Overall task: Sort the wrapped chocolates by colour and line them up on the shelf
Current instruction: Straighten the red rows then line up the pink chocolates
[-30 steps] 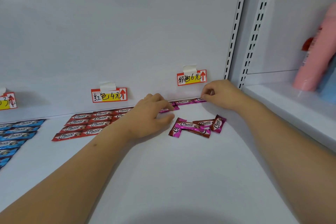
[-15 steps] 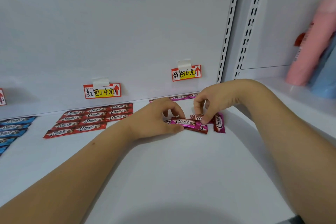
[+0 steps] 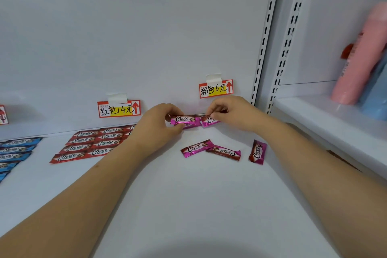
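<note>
the white shelf (image 3: 209, 205) carries red chocolates (image 3: 92, 144) in rows and blue chocolates (image 3: 14, 151), cut off at the left edge. near the back wall the left hand (image 3: 159, 125) pinches a pink chocolate (image 3: 185, 120); the right hand (image 3: 228, 111) pinches another (image 3: 209, 121) just beside it, partly hidden. three pink ones (image 3: 222, 151) lie loose in front.

On the white metal shelf (image 3: 188, 205), 2 pink-wrapped chocolate bars (image 3: 185, 120) lie end to end against the back panel, below the pink price tag (image 3: 215, 89). 3 more pink-wrapped bars (image 3: 223, 151) lie loose in front of them. The red-wrapped chocolate bars (image 3: 92, 144) sit in rows to the left, with the blue-wrapped bars (image 3: 14, 151) further left.
</note>
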Demonstrator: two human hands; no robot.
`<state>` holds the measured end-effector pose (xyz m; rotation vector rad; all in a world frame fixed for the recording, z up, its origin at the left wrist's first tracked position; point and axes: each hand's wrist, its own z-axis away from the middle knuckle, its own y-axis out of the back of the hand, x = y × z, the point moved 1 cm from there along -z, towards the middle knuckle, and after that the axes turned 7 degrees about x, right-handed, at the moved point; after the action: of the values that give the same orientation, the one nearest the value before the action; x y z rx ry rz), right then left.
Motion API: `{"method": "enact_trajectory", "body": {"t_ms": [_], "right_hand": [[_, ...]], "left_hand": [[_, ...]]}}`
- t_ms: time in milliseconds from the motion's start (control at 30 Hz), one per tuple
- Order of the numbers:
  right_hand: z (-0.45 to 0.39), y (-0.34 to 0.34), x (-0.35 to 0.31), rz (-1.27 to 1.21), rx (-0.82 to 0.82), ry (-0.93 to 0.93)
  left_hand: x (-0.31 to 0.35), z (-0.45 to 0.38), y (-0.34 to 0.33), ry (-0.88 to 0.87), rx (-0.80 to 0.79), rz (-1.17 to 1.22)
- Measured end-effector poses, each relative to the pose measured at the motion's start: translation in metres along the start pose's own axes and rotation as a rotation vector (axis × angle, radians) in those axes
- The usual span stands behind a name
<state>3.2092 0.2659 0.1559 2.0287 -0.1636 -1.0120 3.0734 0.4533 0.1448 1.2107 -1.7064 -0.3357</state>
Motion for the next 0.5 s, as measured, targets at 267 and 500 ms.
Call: {"method": "enact_trajectory", "body": {"t_ms": [267,500], "right_hand": [[-0.003,-0.008,0.001,0.168,0.016,0.068],[0.004,0.006,-0.015,0.332,-0.087,0.124]], "left_hand": [[-0.01,-0.001,-0.006,-0.029,-0.128,-0.1],[-0.01,-0.002,-0.006,-0.042,-0.15,-0.137]]}}
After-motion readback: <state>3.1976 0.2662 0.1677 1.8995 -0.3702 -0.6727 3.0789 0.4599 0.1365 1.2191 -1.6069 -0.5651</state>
